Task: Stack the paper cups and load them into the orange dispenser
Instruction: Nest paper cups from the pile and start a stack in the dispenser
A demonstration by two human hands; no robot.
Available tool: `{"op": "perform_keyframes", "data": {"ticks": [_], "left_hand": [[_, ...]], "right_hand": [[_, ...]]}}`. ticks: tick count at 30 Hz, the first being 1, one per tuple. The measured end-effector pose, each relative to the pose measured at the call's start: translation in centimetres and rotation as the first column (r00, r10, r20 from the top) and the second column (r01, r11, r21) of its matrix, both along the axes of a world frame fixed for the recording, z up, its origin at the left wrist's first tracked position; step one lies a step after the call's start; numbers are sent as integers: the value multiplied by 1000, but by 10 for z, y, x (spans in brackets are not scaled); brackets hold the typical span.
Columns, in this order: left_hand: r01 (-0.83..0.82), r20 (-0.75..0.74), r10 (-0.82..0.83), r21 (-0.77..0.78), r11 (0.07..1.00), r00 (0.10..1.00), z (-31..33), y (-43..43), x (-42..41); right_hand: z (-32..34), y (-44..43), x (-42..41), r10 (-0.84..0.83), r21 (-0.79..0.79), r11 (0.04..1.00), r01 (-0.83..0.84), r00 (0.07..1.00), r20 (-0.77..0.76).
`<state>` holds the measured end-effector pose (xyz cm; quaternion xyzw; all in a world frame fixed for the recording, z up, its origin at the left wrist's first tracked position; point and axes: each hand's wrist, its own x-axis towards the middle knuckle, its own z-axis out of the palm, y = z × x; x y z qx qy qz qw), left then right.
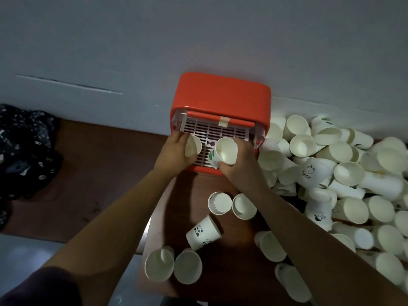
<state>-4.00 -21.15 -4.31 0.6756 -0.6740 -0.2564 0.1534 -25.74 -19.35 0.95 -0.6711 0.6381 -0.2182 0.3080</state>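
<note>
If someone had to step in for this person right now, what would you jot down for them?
Left hand grips one paper cup. Right hand grips a green-printed cup. Both cups are held over the white grille at the front of the orange dispenser, not yet nested.
Done: no finished stack shows, and no cups are visible inside the dispenser.
Left: nest the two held cups, add the loose cups on the brown table and the large pile on the right, then load the stacks.
</note>
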Motion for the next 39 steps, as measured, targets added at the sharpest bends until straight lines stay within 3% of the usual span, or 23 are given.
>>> {"op": "perform_keyframes", "data": {"ticks": [2, 7, 11, 13, 18, 28, 32, 35, 37, 39], "left_hand": [[7, 8, -7, 10, 1000, 1000, 0, 0, 5], [-12, -169, 21, 59, 998, 985, 9, 12, 28], [-196, -284, 201, 48, 979, 938, 23, 37, 45], [-211, -295, 226, 80, 974, 928, 24, 55, 53], [-164, -278, 211, 181, 970, 937, 19, 100, 71], [-54, -297, 163, 342, 938, 941, 22, 174, 79], [27, -271, 77, 360, 933, 960, 28, 196, 76], [80, -277, 29, 373, 924, 960, 33, 209, 70], [133, -280, -28, 361, 923, 960, 34, 220, 67], [183, -281, -83, 354, 917, 956, 35, 230, 65]], "right_hand": [[1, -3, 9, 28, -8, 1000, -27, 999, 25], [1, -15, 41, 99, -77, 993, -91, 988, 115], [-2, -22, 68, 138, -83, 988, -132, 988, 65], [-3, -25, 79, 170, -108, 980, -168, 985, 6], [-14, -22, 85, 184, -145, 970, -193, 980, -76], [-51, -19, 80, 347, 101, 938, -332, 895, -281], [-26, 7, 73, 344, 12, 936, -353, 903, -257], [-1, 58, 62, 432, -77, 890, -449, 886, -169], [5, 96, 54, 519, -76, 839, -539, 835, -183], [7, 128, 46, 584, 37, 809, -587, 795, -165]]}}
